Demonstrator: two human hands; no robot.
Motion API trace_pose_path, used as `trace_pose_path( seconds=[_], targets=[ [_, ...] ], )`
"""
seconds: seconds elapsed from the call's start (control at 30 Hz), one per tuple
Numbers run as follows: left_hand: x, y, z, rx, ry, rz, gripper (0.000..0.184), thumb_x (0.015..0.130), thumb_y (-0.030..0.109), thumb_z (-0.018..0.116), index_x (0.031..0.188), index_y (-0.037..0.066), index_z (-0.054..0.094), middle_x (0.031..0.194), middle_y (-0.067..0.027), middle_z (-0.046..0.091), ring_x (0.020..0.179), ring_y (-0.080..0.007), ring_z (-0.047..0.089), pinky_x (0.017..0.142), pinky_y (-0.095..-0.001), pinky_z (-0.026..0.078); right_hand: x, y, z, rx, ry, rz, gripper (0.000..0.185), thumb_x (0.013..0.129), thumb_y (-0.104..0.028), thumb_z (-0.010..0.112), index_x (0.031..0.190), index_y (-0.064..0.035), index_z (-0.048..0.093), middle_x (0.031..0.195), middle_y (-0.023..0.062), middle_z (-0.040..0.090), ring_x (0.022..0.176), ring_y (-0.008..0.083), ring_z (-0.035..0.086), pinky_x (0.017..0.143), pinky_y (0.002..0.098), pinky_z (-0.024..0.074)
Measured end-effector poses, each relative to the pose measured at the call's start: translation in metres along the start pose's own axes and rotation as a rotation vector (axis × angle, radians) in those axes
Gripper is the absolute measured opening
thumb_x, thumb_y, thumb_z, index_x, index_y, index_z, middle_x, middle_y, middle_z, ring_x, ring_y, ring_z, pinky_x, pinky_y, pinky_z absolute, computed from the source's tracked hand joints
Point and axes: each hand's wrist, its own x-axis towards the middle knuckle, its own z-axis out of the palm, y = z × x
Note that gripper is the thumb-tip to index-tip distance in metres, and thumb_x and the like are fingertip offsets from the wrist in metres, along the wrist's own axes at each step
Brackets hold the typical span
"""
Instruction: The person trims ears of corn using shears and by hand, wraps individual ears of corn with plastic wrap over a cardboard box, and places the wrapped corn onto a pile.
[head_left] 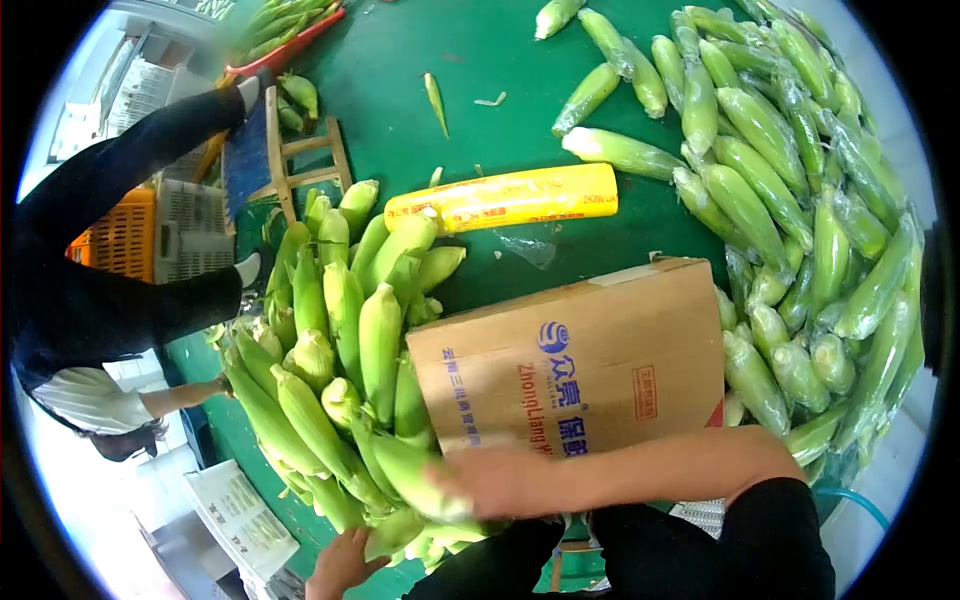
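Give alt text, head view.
A person's left hand and blurred right hand are at a heap of green-husked corn cobs beside a brown cardboard box. Beyond it lies a yellow cylindrical roll; plastic-wrapped green cobs lie at right.

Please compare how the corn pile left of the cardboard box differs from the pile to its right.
The left pile shows no wrapping, while many ears in the right pile have shiny clear film around them. The left pile lies right by the left hand and right hand; the right pile lies away from both. The right pile spreads wider in this view than the left pile. Both hold green ears in their husks.
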Motion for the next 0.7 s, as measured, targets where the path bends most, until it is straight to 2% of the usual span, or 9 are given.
trace_pose_path(
  seconds=[0.03,0.1,0.2,0.3,0.37,0.5,0.57,0.6,0.7],
  targets=[
    [-0.004,-0.004,-0.004,-0.035,-0.113,0.040,0.073,0.088,0.047,0.076,0.132,-0.008,0.057,0.132,-0.0243,0.061,0.111,-0.0330,0.062,0.092,-0.0429,0.053,0.003,-0.005,0.029,-0.040,-0.093,-0.069,0.064,0.093,-0.012,0.058,0.153,-0.0131,0.036,0.132,0.0259,0.052,0.114,0.0408,0.061,0.088,0.0487,0.0556],
    [-0.006,0.017,-0.051,-0.212,-0.073,-0.177,0.041,0.087,0.045,0.075,0.114,0.014,0.070,0.090,-0.0084,0.075,0.084,-0.0326,0.073,0.076,-0.0452,0.058,-0.001,-0.018,0.038,0.012,-0.251,-0.189,0.064,0.094,-0.006,0.051,0.154,-0.0223,0.036,0.131,0.0252,0.051,0.110,0.0432,0.062,0.087,0.0491,0.0555],
    [0.040,0.047,-0.111,-0.438,0.431,-0.088,0.017,0.089,0.013,0.073,0.103,0.004,0.072,0.081,-0.0126,0.070,0.070,-0.0288,0.068,0.064,-0.0349,0.053,-0.002,0.010,0.075,-0.175,-0.195,-0.358,0.057,0.096,-0.017,0.052,0.150,-0.0324,0.042,0.139,0.0172,0.052,0.124,0.0386,0.056,0.096,0.0547,0.0500],
    [0.140,0.130,-0.188,-0.094,0.806,0.547,0.023,0.086,0.008,0.074,0.108,0.003,0.069,0.097,-0.0154,0.069,0.093,-0.0354,0.066,0.084,-0.0440,0.052,0.006,0.038,0.121,-0.367,-0.113,-0.498,0.040,0.095,-0.027,0.054,0.134,-0.0305,0.059,0.141,0.0097,0.055,0.138,0.0321,0.047,0.104,0.0570,0.0415],
    [0.229,0.179,-0.229,-0.076,0.798,0.576,0.030,0.089,0.015,0.074,0.114,0.001,0.067,0.115,-0.0209,0.067,0.107,-0.0410,0.063,0.093,-0.0459,0.051,0.010,0.016,0.112,-0.275,-0.246,-0.427,0.030,0.092,-0.025,0.056,0.120,-0.0227,0.065,0.127,0.0081,0.063,0.130,0.0298,0.053,0.103,0.0533,0.0432],
    [0.369,0.223,-0.252,0.451,0.819,0.392,0.047,0.087,0.028,0.076,0.127,0.011,0.061,0.133,-0.0095,0.055,0.124,-0.0289,0.055,0.092,-0.0469,0.053,-0.002,0.016,0.032,-0.322,-0.109,-0.445,0.016,0.086,-0.020,0.060,0.098,-0.0123,0.067,0.095,0.0047,0.068,0.107,0.0280,0.062,0.095,0.0512,0.0483],
    [0.384,0.214,-0.246,0.464,0.660,0.317,0.047,0.086,0.021,0.075,0.130,0.018,0.058,0.137,-0.0064,0.051,0.123,-0.0300,0.055,0.091,-0.0468,0.055,-0.025,0.021,-0.049,-0.331,-0.168,0.015,0.021,0.083,-0.018,0.064,0.103,-0.0134,0.068,0.103,0.0053,0.068,0.108,0.0277,0.063,0.092,0.0465,0.0495],
    [0.389,0.210,-0.243,0.472,0.578,0.284,0.049,0.086,0.017,0.075,0.131,0.022,0.057,0.139,-0.0048,0.049,0.122,-0.0305,0.055,0.090,-0.0467,0.055,-0.053,0.058,-0.054,-0.460,0.270,-0.040,0.022,0.082,-0.016,0.067,0.104,-0.0106,0.068,0.101,0.0070,0.067,0.104,0.0276,0.063,0.090,0.0435,0.0487],
    [0.396,0.199,-0.236,0.515,0.664,0.248,0.054,0.086,0.011,0.071,0.135,0.026,0.056,0.144,-0.0021,0.045,0.128,-0.0317,0.051,0.092,-0.0478,0.054,-0.080,0.061,-0.089,-0.681,0.652,0.246,0.017,0.083,-0.014,0.067,0.100,-0.0118,0.068,0.095,0.0023,0.064,0.097,0.0253,0.061,0.084,0.0420,0.0476]
  ],
)
